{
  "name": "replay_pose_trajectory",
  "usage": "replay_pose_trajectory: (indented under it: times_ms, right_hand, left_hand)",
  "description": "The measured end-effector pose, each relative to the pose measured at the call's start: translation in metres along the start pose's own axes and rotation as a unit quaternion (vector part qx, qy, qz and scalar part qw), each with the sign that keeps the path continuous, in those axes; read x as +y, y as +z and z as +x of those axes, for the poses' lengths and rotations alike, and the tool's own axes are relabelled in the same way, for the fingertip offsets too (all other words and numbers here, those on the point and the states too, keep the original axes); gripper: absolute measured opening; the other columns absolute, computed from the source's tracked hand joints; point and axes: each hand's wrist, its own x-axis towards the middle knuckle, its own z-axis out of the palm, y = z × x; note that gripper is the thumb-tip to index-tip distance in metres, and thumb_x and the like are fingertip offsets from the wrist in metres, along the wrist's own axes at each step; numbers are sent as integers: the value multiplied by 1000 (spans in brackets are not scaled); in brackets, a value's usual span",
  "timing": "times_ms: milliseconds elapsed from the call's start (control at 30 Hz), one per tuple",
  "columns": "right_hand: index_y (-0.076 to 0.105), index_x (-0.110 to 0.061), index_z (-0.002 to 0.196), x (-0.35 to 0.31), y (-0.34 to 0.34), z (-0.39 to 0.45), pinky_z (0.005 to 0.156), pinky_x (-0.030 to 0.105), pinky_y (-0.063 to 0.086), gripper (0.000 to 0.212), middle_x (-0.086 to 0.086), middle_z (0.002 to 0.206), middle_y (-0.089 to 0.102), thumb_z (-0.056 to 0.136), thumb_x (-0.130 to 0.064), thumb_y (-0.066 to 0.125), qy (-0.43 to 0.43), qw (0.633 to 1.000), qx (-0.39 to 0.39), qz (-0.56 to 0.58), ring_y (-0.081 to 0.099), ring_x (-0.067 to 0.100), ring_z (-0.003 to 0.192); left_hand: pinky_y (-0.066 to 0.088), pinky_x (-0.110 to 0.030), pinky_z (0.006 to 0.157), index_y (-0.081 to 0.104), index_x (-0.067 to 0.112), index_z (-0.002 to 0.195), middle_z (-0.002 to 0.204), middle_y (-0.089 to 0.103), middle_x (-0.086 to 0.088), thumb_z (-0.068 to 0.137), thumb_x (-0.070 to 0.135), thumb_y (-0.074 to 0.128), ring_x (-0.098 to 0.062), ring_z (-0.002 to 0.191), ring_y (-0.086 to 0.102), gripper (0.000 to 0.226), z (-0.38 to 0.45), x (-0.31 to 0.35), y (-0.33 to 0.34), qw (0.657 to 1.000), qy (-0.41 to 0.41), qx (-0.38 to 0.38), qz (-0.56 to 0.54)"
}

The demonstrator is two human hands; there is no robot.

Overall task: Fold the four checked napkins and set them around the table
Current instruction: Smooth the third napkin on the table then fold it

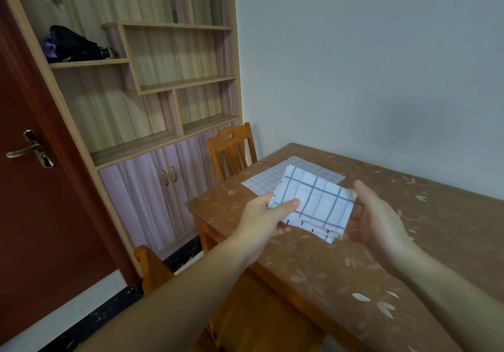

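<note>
Both forearms were bare and reached forward from the bottom of the view, left arm coming in from the lower left, right arm from the lower right, hands raised at about the same height and facing each other. Left hand [263, 219] pinched the near-left edge of a folded napkin [315, 203], thumb flat on top, fingers curled underneath. Right hand [375, 216] was cupped palm inward against the napkin's right edge, thumb up and blurred, fingers under the cloth; whether those fingers actually gripped it couldn't be made out.
</note>
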Motion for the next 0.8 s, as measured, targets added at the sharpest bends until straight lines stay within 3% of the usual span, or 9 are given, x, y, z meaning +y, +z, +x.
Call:
replay_pose_trajectory:
  times_ms: [100, 233, 333, 400, 467, 567, 667, 800]
  right_hand:
    - [71, -16, 108, 8, -2, -1, 59, 32, 53, 19, 11, 85, 77, 92, -18, 63, -22, 997, -25, -65, 68, 27, 69]
    - [72, -20, 106, 13, -5, -2, 51, 24, 50, 20, 13, 78, 75, 91, -11, 64, -55, 994, -21, -94, 61, 19, 59]
    - [70, -21, 107, 20, -3, -6, 50, 25, 50, 20, 7, 80, 75, 88, -15, 68, 2, 994, -73, -85, 67, 16, 59]
    - [69, -15, 106, 29, -1, -7, 50, 25, 50, 19, 4, 79, 75, 88, -12, 67, 52, 988, -110, -96, 71, 18, 64]
    - [69, -7, 105, 38, 2, -4, 47, 22, 50, 17, 5, 72, 72, 89, -5, 64, 72, 988, -100, -93, 69, 15, 59]
    - [70, -3, 103, 53, 12, 4, 44, 21, 49, 15, 16, 72, 60, 89, -2, 63, 101, 990, -53, -79, 65, 11, 52]
    - [69, 0, 102, 73, 26, 16, 42, 20, 49, 15, 15, 72, 62, 89, -3, 64, 144, 987, -6, -69, 62, 10, 49]
    - [67, 1, 99, 101, 51, 26, 44, 22, 47, 14, 8, 60, 64, 89, -8, 66, 214, 972, 55, -83, 59, 12, 46]
  left_hand:
    - [58, -29, 76, 74, 21, 99, 99, 77, 1, 92, 28, 67, -18, 94, 72, 12, 8, -6, -2, 1000, -8, 20, 19]
    - [54, -25, 65, 71, 0, 98, 85, 71, -11, 94, 45, 58, -17, 71, 62, 47, 16, -10, -7, 996, -10, 16, 93]
    - [49, -20, 55, 72, 2, 91, 67, 66, -4, 98, 40, 54, -10, 58, 59, 43, 22, -16, -7, 994, -13, 35, 103]
    - [50, -25, 59, 68, -2, 83, 68, 63, -12, 97, 43, 55, -21, 62, 60, 48, 28, -22, -9, 992, -17, 42, 116]
    - [51, -34, 64, 62, -11, 87, 79, 62, -26, 96, 46, 56, -36, 70, 58, 58, 34, -34, -14, 992, -15, 35, 119]
    - [48, -31, 59, 65, -11, 86, 74, 62, -26, 96, 47, 55, -24, 64, 60, 59, 44, -50, -26, 990, -35, 27, 134]
    - [48, -24, 53, 72, 4, 86, 63, 66, -1, 97, 43, 55, -12, 53, 59, 44, 57, -61, -45, 983, -69, -37, 168]
    - [50, -19, 61, 64, 17, 115, 97, 70, 4, 97, 24, 61, -7, 66, 63, 20, 75, -74, -80, 947, -160, -181, 212]
